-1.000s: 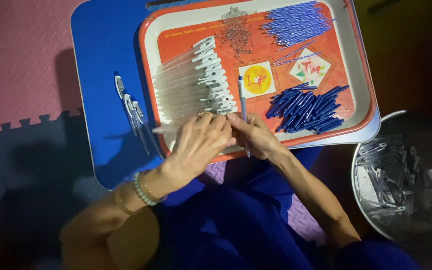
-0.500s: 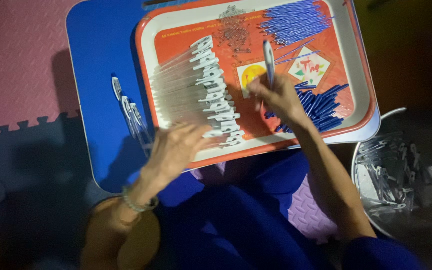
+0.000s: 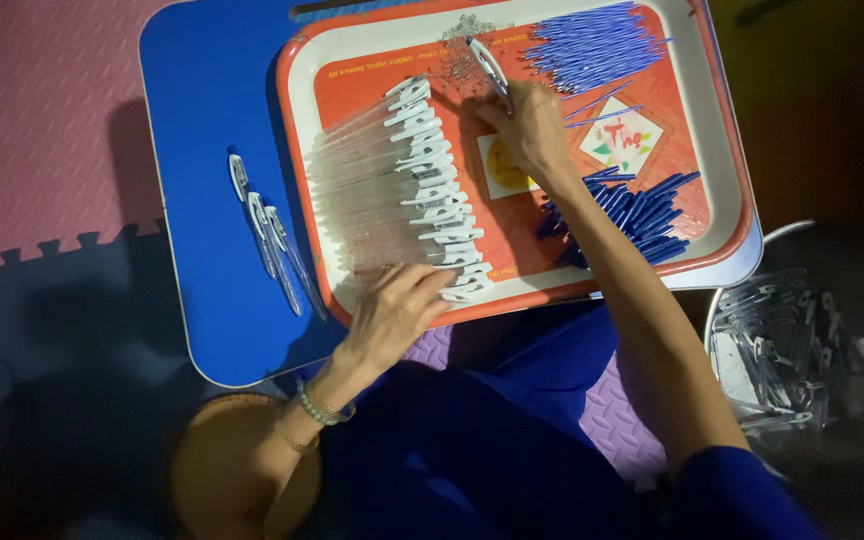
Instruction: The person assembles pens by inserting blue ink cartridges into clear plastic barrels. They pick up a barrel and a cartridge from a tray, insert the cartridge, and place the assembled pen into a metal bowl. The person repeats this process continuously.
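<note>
The right hand [image 3: 532,125] now reaches farther up the orange tray [image 3: 722,150] than half a second ago, when it hovered over the yellow sticker near the tray's middle. It grips 1 pen [image 3: 490,68] between thumb and fingers, the pen's tip pointing to the far left, over a small heap of metal springs [image 3: 464,45] at the tray's far edge. One second ago both hands were together at the tray's near rim; now they are well apart.

The left hand [image 3: 397,315] rests at the near end of the row of clear pen barrels [image 3: 392,190] with white clips, its fingers curled loosely against the last ones; whether it clasps one I cannot tell. It sits a little nearer the tray's near rim than before.

Blue refills [image 3: 597,45] lie at the far right of the tray, dark blue caps [image 3: 642,215] at its near right. 3 finished pens [image 3: 272,240] lie on the blue desk [image 3: 202,150], left of the tray, unmoved. A metal bowl [image 3: 802,350] of pens stands at the right.
</note>
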